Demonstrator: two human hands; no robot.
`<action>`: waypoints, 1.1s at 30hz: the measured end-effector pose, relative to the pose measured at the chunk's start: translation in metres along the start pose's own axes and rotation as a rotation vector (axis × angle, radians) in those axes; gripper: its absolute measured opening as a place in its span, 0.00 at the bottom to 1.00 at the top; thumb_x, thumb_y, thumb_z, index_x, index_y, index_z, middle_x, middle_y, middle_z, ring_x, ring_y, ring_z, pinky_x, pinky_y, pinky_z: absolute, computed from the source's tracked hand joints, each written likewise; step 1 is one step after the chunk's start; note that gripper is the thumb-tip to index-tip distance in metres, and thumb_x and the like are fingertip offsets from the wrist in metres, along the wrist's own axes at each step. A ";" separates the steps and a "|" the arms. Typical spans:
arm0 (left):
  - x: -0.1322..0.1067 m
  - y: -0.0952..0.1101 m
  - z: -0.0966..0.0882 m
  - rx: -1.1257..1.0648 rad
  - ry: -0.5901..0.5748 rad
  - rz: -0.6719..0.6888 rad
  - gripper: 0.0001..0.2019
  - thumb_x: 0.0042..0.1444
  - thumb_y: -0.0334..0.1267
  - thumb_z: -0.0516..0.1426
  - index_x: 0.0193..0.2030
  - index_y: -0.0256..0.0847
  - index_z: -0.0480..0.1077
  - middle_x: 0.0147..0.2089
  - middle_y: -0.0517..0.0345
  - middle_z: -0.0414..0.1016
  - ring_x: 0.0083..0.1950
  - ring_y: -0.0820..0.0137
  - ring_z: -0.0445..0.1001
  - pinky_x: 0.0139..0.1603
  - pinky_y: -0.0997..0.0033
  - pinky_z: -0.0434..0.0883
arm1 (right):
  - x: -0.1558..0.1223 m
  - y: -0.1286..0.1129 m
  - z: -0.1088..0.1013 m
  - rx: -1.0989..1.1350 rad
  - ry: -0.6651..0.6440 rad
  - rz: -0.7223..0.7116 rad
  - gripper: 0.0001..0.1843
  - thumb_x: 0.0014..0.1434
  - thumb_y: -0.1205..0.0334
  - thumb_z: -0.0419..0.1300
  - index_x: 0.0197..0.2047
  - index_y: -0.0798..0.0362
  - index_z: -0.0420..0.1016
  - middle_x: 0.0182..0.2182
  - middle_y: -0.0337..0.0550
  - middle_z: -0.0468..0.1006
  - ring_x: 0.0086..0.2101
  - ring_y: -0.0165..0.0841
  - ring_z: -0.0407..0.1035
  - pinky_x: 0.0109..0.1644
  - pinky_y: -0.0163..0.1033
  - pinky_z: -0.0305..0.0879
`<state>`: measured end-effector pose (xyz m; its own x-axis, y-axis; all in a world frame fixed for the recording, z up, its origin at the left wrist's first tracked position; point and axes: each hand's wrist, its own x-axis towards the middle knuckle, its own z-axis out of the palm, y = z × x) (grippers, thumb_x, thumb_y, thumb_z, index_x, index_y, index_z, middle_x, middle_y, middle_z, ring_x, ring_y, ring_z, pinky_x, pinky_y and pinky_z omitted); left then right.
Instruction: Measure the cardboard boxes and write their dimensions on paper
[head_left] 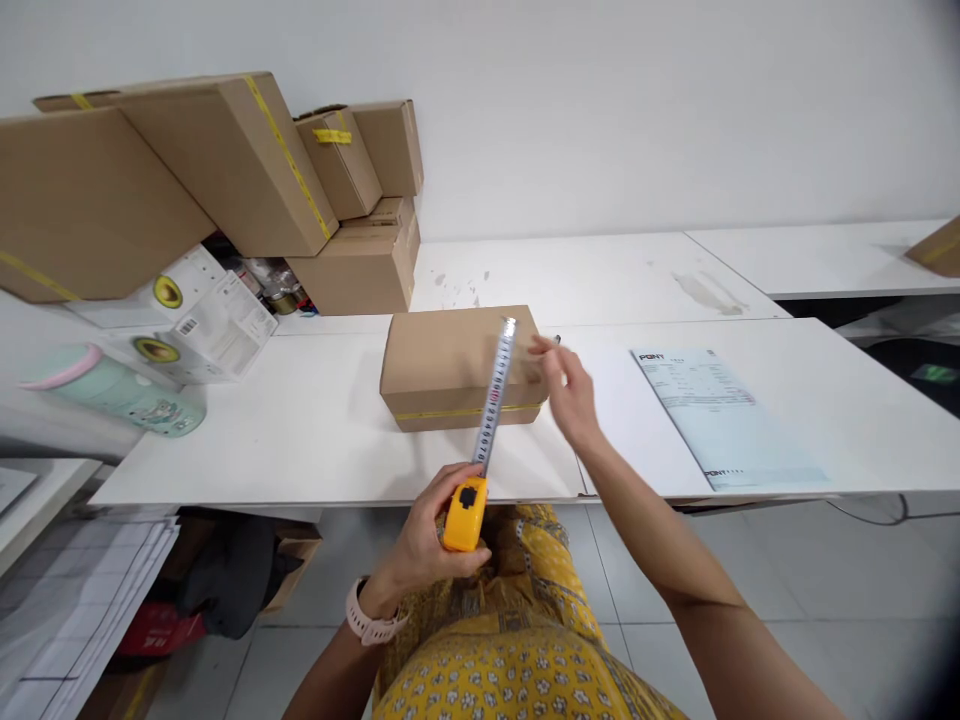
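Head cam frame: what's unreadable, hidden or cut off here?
All in the head view:
- right hand: motion-blurred, so its grip and any contact with the small box are unclear.
- tape measure, held in the left hand: blade markings are too small to read.
- paper sheet: print is too small to read.
- big carton: cut off by the left edge.

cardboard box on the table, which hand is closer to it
Right. The right hand is at the right end of the box; the left hand grips the tape measure short of the table.

One tape measure [466,512], one printed sheet [720,415], one mint bottle [112,392]
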<state>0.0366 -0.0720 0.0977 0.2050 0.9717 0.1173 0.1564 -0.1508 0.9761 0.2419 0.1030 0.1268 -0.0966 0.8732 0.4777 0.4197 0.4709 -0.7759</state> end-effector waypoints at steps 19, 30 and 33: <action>0.072 0.026 -0.019 -0.013 0.376 0.135 0.20 0.52 0.44 0.68 0.50 0.42 0.72 0.45 0.54 0.79 0.42 0.64 0.79 0.44 0.66 0.76 | -0.042 -0.045 0.001 0.012 -0.264 0.002 0.16 0.69 0.47 0.48 0.49 0.43 0.72 0.27 0.40 0.76 0.28 0.37 0.71 0.35 0.41 0.65; 0.147 0.013 -0.069 0.612 0.657 0.218 0.20 0.56 0.48 0.65 0.52 0.43 0.71 0.47 0.53 0.79 0.45 0.63 0.76 0.46 0.65 0.71 | 0.049 0.105 -0.026 -0.090 0.055 0.493 0.09 0.59 0.57 0.59 0.32 0.52 0.73 0.32 0.44 0.78 0.29 0.33 0.71 0.35 0.38 0.68; 0.158 0.007 -0.079 0.667 0.723 0.167 0.20 0.55 0.49 0.64 0.51 0.43 0.70 0.45 0.54 0.78 0.42 0.63 0.75 0.43 0.66 0.69 | 0.081 0.140 -0.020 -0.229 -0.048 0.681 0.05 0.58 0.64 0.59 0.30 0.53 0.72 0.30 0.43 0.77 0.26 0.30 0.71 0.35 0.38 0.68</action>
<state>-0.0063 0.0947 0.1378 -0.3292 0.7726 0.5429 0.7352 -0.1512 0.6608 0.3108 0.2374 0.0648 0.2172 0.9705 -0.1045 0.5787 -0.2142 -0.7869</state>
